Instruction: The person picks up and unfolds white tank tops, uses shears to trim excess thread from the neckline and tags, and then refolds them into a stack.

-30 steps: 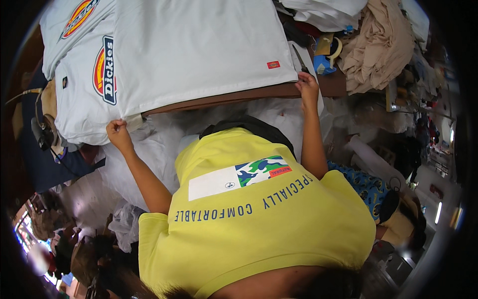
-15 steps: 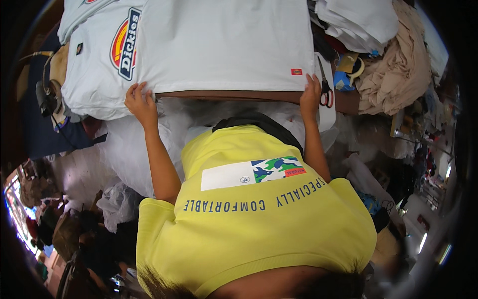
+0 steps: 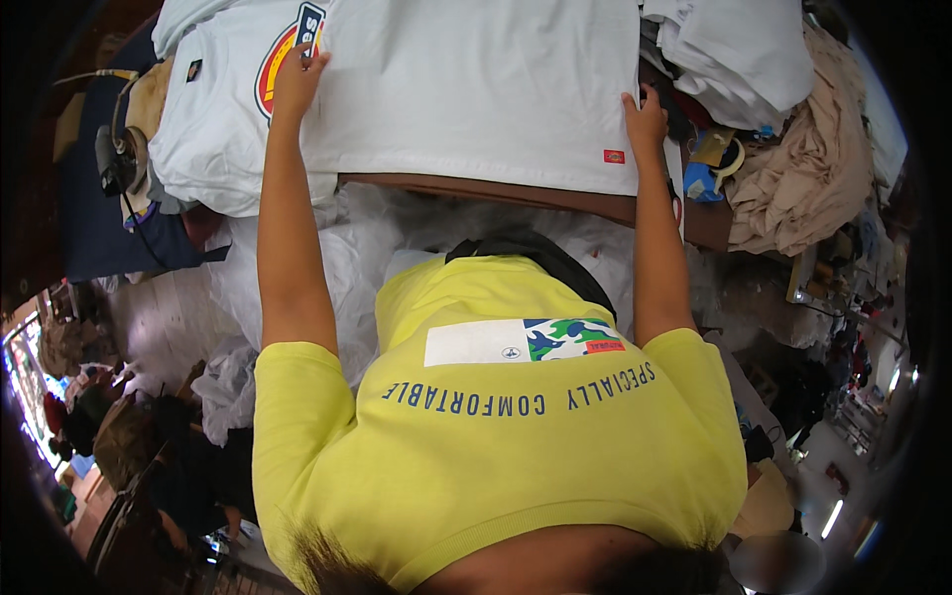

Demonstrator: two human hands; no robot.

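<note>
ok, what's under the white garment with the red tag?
A brown surface shows just past the near hem of the white garment. Whatever lies farther in is covered, so I can't tell.

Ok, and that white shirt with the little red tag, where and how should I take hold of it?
I'd pinch the near hem of the white shirt at both ends, coming in from your side. The shirt lies flat, so its thin edges seem the easiest grip; this long, fairly straight hem faces you along the brown surface, with its right corner near the small red tag.
</note>
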